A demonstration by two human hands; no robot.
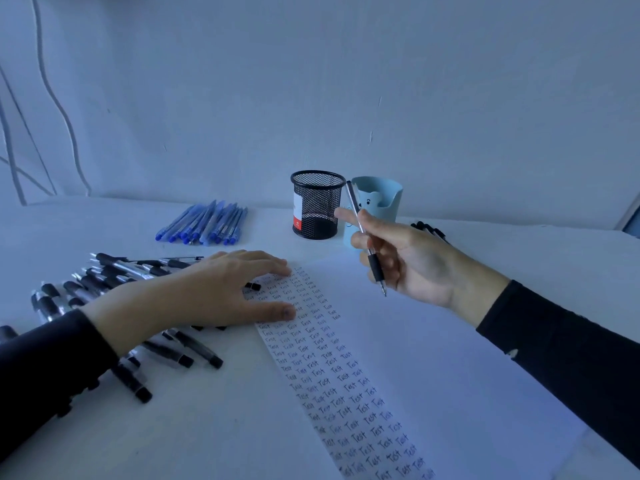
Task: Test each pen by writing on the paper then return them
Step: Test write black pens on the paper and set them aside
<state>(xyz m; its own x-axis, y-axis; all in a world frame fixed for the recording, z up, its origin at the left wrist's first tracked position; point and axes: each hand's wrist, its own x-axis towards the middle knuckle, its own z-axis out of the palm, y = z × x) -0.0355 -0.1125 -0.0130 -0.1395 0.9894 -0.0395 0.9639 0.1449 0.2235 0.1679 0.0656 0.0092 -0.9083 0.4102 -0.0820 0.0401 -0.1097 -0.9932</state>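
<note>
While my left hand (221, 292) lies flat with its fingers straight and close together, the thumb spread wide, its fingertips press the left edge of the paper (450, 358), right on the columns of handwritten "Test". Its wrist crosses the heap of black pens (114, 282) lying on the table (207, 427) beside the sheet.

My right hand (405, 258) is turned palm up and held above the far part of the paper, fingers curled loosely around the pen (363, 233). The thumb and forefinger pinch the barrel about midway, and the lower fingers fold behind the grip. The pen stands steeply, its long axis running from the click end, up and tilted away to the left, down to the tip, which points toward me and slightly right. The tip sits in front of the heel of my palm (clear of the sheet, as far as I can tell).

The pen has a slim, clear barrel with a dark rubbery grip sleeve and a fine metal point. The paper is smooth and white.

Behind my right hand stand a black wire-mesh cup (315, 206), round and open-topped, and just beside it a pale blue cup (377, 202) with a notched rim and a small face. A fan of blue pens (204, 223) lies well to their left.
</note>
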